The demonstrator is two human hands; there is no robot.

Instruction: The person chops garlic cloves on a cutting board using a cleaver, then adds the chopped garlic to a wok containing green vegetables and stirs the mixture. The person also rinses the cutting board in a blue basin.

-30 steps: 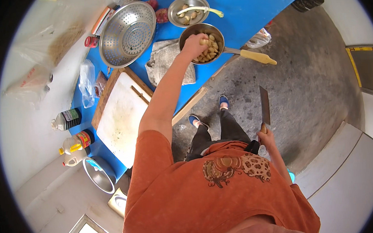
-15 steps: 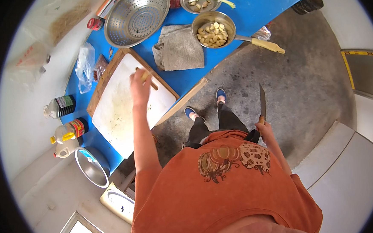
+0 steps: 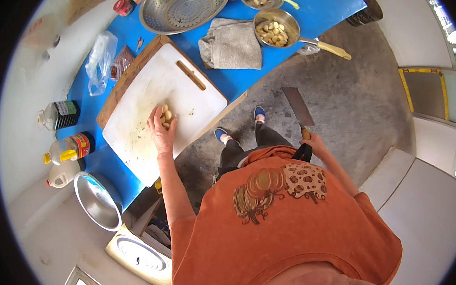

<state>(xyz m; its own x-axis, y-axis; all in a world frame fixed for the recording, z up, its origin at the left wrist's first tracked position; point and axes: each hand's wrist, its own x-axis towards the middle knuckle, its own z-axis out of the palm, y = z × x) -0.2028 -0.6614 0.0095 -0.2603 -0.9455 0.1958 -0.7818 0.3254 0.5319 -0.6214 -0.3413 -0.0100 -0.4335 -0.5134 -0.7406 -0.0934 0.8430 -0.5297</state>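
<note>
Setting garlic cloves (image 3: 167,115) down on the white cutting board (image 3: 199,103) looks like the step in hand. The small cluster of peeled cloves lies near the board's middle. Of the two hands, the left hand (image 3: 162,126) is there with it, fingers and thumb curved around the cloves, partly covering them; whether it grips or has let go, I cannot tell. Well to the right of the board, the right hand (image 3: 314,142) is wrapped around the handle of a cleaver (image 3: 298,107), whose broad blade hangs over the floor. More peeled cloves sit in the saucepan (image 3: 295,31) beyond the board's slotted end, with a folded grey cloth (image 3: 232,47) between them on the blue tabletop (image 3: 329,5).

As I judge it, the next move calls for leaving the cloves bunched and steady, freeing the left fingers, and keeping them clear of the edge if the cleaver is brought over the board.
</note>
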